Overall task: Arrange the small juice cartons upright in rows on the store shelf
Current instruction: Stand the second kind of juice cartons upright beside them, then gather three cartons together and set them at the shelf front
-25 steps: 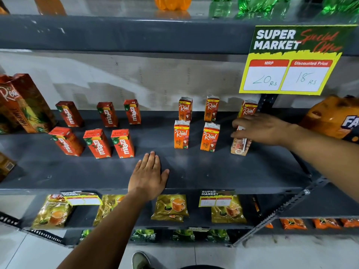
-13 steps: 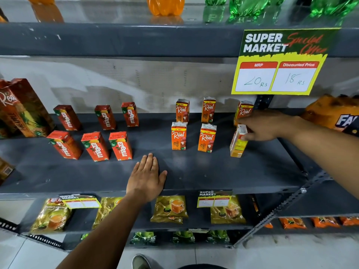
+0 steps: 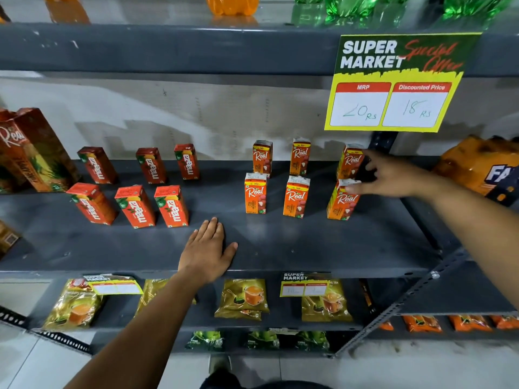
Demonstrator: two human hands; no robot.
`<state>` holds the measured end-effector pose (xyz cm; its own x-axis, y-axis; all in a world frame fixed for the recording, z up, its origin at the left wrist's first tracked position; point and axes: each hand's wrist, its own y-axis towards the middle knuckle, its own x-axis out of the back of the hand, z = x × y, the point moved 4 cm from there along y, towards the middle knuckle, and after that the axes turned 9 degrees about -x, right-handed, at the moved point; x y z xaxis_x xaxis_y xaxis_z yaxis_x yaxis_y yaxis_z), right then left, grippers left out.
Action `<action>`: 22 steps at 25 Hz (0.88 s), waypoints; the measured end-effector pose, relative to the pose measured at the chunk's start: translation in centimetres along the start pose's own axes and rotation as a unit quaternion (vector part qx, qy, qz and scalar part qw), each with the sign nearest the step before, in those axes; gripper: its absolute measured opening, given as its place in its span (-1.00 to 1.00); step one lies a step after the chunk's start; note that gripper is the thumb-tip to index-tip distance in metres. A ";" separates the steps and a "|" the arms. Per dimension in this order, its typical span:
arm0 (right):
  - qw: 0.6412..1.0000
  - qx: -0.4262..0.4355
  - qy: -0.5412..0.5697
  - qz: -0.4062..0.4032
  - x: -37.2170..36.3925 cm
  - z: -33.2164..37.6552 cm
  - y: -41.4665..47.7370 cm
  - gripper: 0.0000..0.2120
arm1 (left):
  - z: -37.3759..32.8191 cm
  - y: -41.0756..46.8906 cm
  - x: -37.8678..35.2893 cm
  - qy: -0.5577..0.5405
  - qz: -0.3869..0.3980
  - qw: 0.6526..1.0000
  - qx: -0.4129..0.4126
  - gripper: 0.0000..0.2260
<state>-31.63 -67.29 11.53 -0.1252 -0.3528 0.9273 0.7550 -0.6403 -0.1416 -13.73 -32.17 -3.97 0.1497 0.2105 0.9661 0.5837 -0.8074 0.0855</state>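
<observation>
Six small orange Real juice cartons stand upright in two rows of three on the dark grey shelf (image 3: 280, 248). The front right carton (image 3: 340, 204) stands slightly tilted, and the thumb of my right hand (image 3: 393, 175) touches its top edge; the other fingers are spread near the back right carton (image 3: 349, 161). Six red Maaza cartons stand in two rows further left, the nearest being the front right one (image 3: 172, 206). My left hand (image 3: 207, 251) lies flat on the shelf's front edge, fingers apart, holding nothing.
A large Real pineapple carton (image 3: 31, 150) stands at the far left. A yellow price sign (image 3: 393, 85) hangs above the right cartons. An orange drinks pack (image 3: 477, 167) sits at the right. Tea packets (image 3: 244, 299) fill the shelf below, bottles (image 3: 233, 4) the one above.
My right hand turned the front right Real carton to face forward and stood it on the shelf, then loosened its grip. My left hand stayed flat on the shelf edge.
</observation>
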 end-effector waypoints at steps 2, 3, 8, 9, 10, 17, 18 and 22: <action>0.988 -0.028 0.133 0.067 -1.7 -2.6 -0.1 0.08 | -0.1 0.8 0.4 -0.107 -0.020 0.994 0.019 -0.24; 0.980 -0.036 0.176 0.086 -2.9 -3.6 0.0 0.05 | -0.2 1.7 0.9 -0.199 -0.024 0.979 0.038 -0.16; 0.927 -0.056 0.361 0.087 -9.6 -3.2 1.3 -0.34 | -1.4 8.2 2.0 -0.457 0.004 0.889 0.033 -0.19; 0.922 -0.063 0.376 0.075 -10.5 -2.9 1.6 -0.43 | -1.9 9.2 1.8 -0.454 0.024 0.890 0.026 -0.34; 0.917 -0.062 0.387 0.067 -11.2 -2.5 1.8 -0.47 | -2.3 10.1 1.5 -0.449 0.040 0.892 0.025 -0.45; 0.924 0.014 0.368 0.105 -12.6 2.2 3.0 -0.36 | -5.7 13.4 0.4 -0.509 0.099 0.855 -0.025 -0.36; 0.927 0.014 0.364 0.090 -13.1 2.3 3.1 -0.33 | -5.9 13.7 0.1 -0.509 0.100 0.855 -0.019 -0.33; 0.936 0.028 0.347 0.052 -14.0 3.0 3.2 -0.29 | -5.8 14.2 -0.2 -0.515 0.102 0.851 0.006 -0.32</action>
<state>-25.53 -62.33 -0.87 -0.4226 -0.7824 0.4574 0.8163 -0.5479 -0.1831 -10.06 -46.85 -1.56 0.8660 0.4421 0.2338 0.4680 -0.8812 -0.0672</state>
